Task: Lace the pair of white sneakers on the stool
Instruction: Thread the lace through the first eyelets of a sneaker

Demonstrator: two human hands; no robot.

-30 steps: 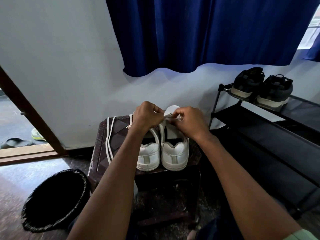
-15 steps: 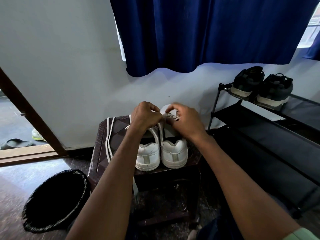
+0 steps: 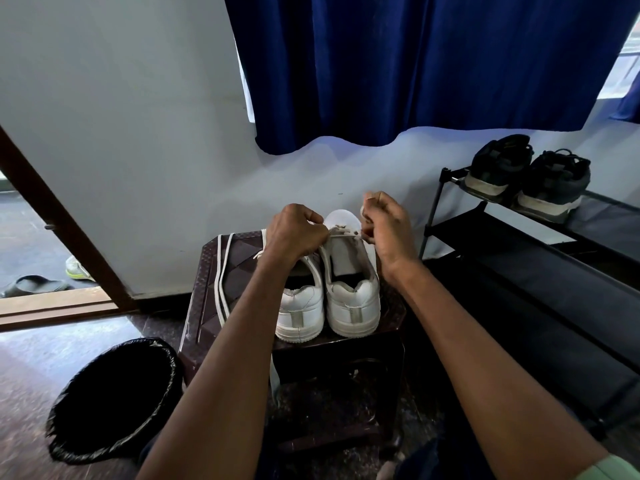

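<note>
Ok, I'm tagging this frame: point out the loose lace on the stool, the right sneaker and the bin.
loose lace (image 3: 221, 271): head view, on the strands lying across the stool top.
right sneaker (image 3: 353, 303): head view, on its heel.
bin (image 3: 74, 403): head view, on its black-lined rim.

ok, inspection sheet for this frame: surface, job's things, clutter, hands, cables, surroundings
Surface: dark brown stool; carries both sneakers and a loose lace.
Job's things: right sneaker being laced near the toe; left sneaker beside it, touching, heels toward the camera; spare white lace lies along the stool's left side.
Clutter: nothing seen on the stool.
Hands: left hand grips the lace at the right sneaker's eyelets; right hand pinches the lace end, raised above the shoe.
Cables: nothing seen.
Surroundings: black-lined bin on the floor at left; black shoe rack at right with dark shoes on top; blue curtain; open doorway with footwear outside.
</note>
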